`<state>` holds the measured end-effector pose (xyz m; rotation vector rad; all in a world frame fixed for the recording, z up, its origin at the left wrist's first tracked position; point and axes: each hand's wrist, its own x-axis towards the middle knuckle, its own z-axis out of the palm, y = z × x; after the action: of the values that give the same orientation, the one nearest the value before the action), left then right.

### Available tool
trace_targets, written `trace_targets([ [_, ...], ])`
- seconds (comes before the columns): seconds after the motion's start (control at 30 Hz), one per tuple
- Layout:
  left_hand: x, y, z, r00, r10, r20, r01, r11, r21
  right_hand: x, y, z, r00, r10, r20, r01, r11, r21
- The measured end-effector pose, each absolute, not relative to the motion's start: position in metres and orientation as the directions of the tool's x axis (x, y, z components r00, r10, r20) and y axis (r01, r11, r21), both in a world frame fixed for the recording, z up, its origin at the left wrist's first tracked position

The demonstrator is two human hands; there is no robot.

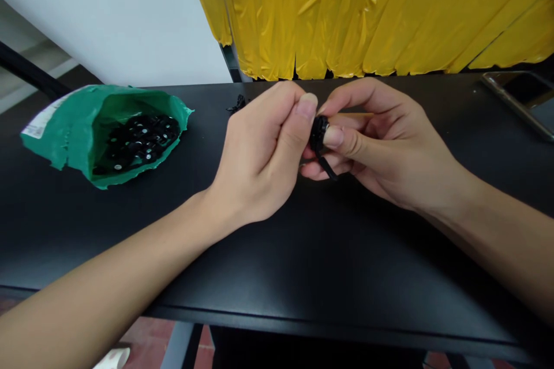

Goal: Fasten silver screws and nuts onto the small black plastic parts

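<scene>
Right hand (385,138): thumb and curved index pinching a small black knotted piece, fabric-like or plastic (319,134), other fingers curled below it. Left hand (264,153): fingers curled in around the piece's left end, thumb pressed down by the index; fingertips mostly hidden, can't tell which ones bear on it. Piece is held above the table between both hands, thin black tail (328,167) hanging toward 5 o'clock. Slim tan stick (357,115), material unclear, shows between right thumb and index, running toward 3.

Clock centred on the piece. Between 9 and 10, just beyond the left hand: small black tangled bit (238,105) on the table, partly covered. At 9, farther out: torn green plastic bag (73,127), mouth open toward the hands, white label (43,118) on its outside, loose black pieces with shiny round spots (145,138) inside. About 3, well apart: flat dark rectangular object with a pale edge (526,98), phone-like, cut by the frame.

Smooth black tabletop (268,277) under everything. 11 to 2: hanging glossy yellow plastic strips (367,11). At 10: plain white panel (121,17). Toward 7: reddish tiled floor (147,334).
</scene>
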<state>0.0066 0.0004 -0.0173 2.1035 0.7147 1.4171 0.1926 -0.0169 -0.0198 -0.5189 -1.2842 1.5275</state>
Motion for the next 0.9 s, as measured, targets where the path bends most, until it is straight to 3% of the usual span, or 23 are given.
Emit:
trace_targets([
  [0.13,0.008,0.006,-0.018,0.328,0.638,0.697,-0.103,-0.709,0.698,0.194,-0.015,-0.021,-0.348,0.883,0.314,-0.459,0.131,-0.879],
  [0.2,0.007,0.009,-0.015,0.37,0.682,0.631,-0.192,-0.608,0.77,0.195,-0.014,-0.021,-0.358,0.881,0.308,-0.452,0.125,-0.883],
  [0.37,0.002,0.012,-0.004,0.463,0.791,0.399,-0.176,-0.359,0.916,0.197,-0.014,-0.02,-0.384,0.857,0.344,-0.432,0.162,-0.887],
  [0.5,0.0,0.013,-0.003,0.508,0.789,0.347,-0.161,-0.308,0.938,0.198,-0.014,-0.018,-0.378,0.851,0.364,-0.419,0.193,-0.887],
  [0.63,0.002,0.013,-0.006,0.495,0.756,0.429,-0.159,-0.407,0.9,0.199,-0.014,-0.019,-0.413,0.83,0.375,-0.435,0.182,-0.882],
  [0.77,0.006,0.011,-0.007,0.447,0.656,0.608,-0.136,-0.622,0.771,0.199,-0.015,-0.02,-0.446,0.822,0.355,-0.452,0.135,-0.882],
  [0.9,0.009,0.006,-0.006,0.432,0.604,0.67,-0.067,-0.719,0.691,0.199,-0.017,-0.018,-0.482,0.811,0.33,-0.444,0.099,-0.891],
])
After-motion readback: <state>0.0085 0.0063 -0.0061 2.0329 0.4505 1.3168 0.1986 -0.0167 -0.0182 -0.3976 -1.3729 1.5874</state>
